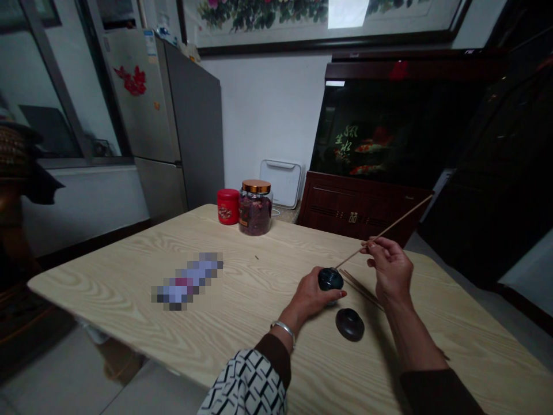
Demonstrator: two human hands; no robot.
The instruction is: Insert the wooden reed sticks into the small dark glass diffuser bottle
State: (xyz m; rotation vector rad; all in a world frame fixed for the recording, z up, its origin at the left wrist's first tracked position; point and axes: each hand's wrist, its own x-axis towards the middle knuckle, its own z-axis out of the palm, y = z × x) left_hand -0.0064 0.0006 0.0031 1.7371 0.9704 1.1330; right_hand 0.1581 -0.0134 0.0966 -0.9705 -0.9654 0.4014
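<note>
My left hand is wrapped round a small dark pot just above or on the wooden table. Between the fingertips of my right hand is a long thin stick, held at a slant. The stick's lower end meets the pot's rim; whether it goes inside I cannot tell. On the table beside the pot lies a round dark lid. Several more thin sticks lie under my right hand, partly hidden by it.
A red canister and a large jar with a copper-coloured lid stand at the table's far edge. A blurred-out flat item lies to the left. Behind are a fridge and a fish tank.
</note>
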